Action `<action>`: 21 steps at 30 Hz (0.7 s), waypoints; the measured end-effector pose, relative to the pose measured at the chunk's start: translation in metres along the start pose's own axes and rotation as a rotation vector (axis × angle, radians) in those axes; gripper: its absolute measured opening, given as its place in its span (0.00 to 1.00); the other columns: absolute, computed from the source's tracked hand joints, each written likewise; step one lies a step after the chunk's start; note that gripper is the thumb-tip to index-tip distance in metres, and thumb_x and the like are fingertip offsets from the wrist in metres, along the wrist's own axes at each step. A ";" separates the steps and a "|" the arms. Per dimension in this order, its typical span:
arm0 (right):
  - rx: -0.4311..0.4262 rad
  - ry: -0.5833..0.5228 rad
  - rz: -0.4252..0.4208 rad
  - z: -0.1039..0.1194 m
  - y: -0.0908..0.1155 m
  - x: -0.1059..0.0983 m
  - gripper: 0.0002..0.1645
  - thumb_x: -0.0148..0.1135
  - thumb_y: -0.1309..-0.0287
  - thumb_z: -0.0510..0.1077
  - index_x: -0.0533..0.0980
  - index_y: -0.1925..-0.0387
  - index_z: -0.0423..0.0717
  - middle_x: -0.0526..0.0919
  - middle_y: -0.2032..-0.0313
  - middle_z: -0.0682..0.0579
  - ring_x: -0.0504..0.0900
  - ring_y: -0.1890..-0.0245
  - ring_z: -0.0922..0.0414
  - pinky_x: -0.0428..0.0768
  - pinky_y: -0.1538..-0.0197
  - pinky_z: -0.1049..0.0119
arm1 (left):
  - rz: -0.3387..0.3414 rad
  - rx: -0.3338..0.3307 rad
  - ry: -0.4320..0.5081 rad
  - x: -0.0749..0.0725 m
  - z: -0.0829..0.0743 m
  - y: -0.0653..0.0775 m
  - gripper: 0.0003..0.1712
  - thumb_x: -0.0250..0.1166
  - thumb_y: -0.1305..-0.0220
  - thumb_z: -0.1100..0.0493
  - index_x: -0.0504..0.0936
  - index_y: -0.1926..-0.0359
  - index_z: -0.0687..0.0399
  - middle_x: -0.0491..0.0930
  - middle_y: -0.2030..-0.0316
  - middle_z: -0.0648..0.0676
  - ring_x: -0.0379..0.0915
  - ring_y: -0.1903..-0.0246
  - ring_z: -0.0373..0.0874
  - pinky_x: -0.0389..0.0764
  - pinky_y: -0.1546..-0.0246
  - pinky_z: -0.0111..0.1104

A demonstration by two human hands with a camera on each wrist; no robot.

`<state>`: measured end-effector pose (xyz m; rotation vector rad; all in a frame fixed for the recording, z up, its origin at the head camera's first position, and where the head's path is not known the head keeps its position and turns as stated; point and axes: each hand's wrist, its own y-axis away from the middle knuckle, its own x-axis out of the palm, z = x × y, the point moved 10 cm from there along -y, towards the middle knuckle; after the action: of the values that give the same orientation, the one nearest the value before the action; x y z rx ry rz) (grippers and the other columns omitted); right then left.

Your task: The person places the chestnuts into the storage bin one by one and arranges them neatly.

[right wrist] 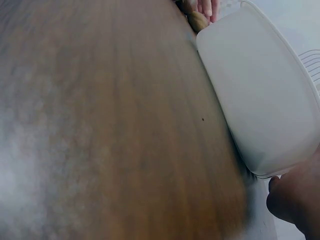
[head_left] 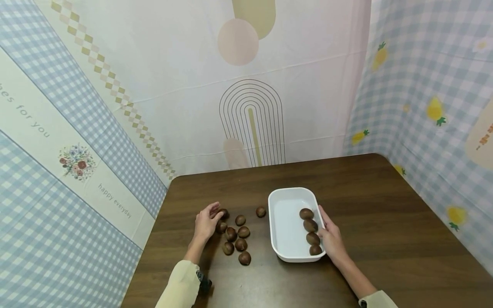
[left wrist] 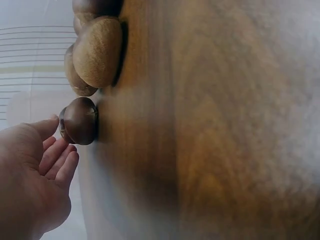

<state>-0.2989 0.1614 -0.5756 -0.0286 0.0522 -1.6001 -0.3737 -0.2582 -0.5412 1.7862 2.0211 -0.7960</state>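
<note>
Loose chestnuts (head_left: 244, 232): while most shells are smooth, rounded and brown, some turn up a dull, rough tan base; they cluster left of the tray (head_left: 293, 258), one sitting apart near its wall
Left hand (head_left: 206, 221): thumb and fingers parted beside a glossy chestnut (left wrist: 81, 121); whether they press it, I cannot tell
Right hand (head_left: 333, 243): gripping the tray's right wall, thumb at the rim, fingers along the outside
Tray: smooth, white, deep, rectangular, with rounded corners
Chestnut row (head_left: 310, 225): four inside, along the right wall, white floor showing leftward
Table (head_left: 385, 214): dark grained wood, stretching broadly from tray to right edge
</note>
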 end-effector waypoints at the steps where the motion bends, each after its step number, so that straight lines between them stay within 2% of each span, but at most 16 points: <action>1: -0.003 -0.003 0.000 0.000 0.000 0.000 0.53 0.41 0.44 0.21 0.50 0.15 0.42 0.55 0.18 0.39 0.68 0.37 0.45 0.74 0.50 0.76 | 0.005 0.001 -0.002 0.001 0.001 0.000 0.27 0.71 0.29 0.64 0.79 0.32 0.67 0.83 0.39 0.64 0.82 0.40 0.58 0.82 0.39 0.46; 4: -0.005 0.000 0.001 0.000 0.001 -0.001 0.54 0.42 0.44 0.20 0.50 0.15 0.42 0.55 0.18 0.39 0.69 0.37 0.45 0.74 0.51 0.75 | 0.011 0.002 0.003 0.002 0.003 0.001 0.27 0.71 0.29 0.64 0.79 0.32 0.67 0.83 0.38 0.64 0.82 0.39 0.58 0.82 0.38 0.45; 9: 0.001 0.029 -0.003 -0.001 0.001 -0.001 0.53 0.43 0.44 0.21 0.50 0.15 0.43 0.53 0.18 0.39 0.66 0.31 0.45 0.70 0.46 0.80 | 0.020 -0.004 0.011 0.003 0.007 0.003 0.27 0.71 0.29 0.65 0.78 0.32 0.67 0.82 0.37 0.65 0.81 0.38 0.59 0.82 0.38 0.44; 15: 0.008 0.015 -0.001 0.000 0.000 -0.001 0.53 0.42 0.43 0.21 0.49 0.15 0.43 0.53 0.18 0.41 0.67 0.35 0.45 0.72 0.50 0.76 | 0.039 -0.015 0.035 0.006 0.009 0.003 0.27 0.71 0.29 0.66 0.78 0.32 0.67 0.81 0.36 0.65 0.80 0.37 0.60 0.82 0.38 0.45; 21: 0.023 0.017 0.005 -0.001 0.000 -0.001 0.53 0.40 0.42 0.21 0.49 0.15 0.44 0.52 0.17 0.41 0.66 0.34 0.45 0.72 0.49 0.76 | 0.054 -0.021 0.055 0.009 0.014 0.003 0.27 0.72 0.30 0.66 0.79 0.32 0.66 0.81 0.36 0.64 0.79 0.36 0.59 0.81 0.37 0.45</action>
<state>-0.2987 0.1623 -0.5770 0.0033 0.0473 -1.5962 -0.3737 -0.2591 -0.5576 1.8624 1.9979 -0.7149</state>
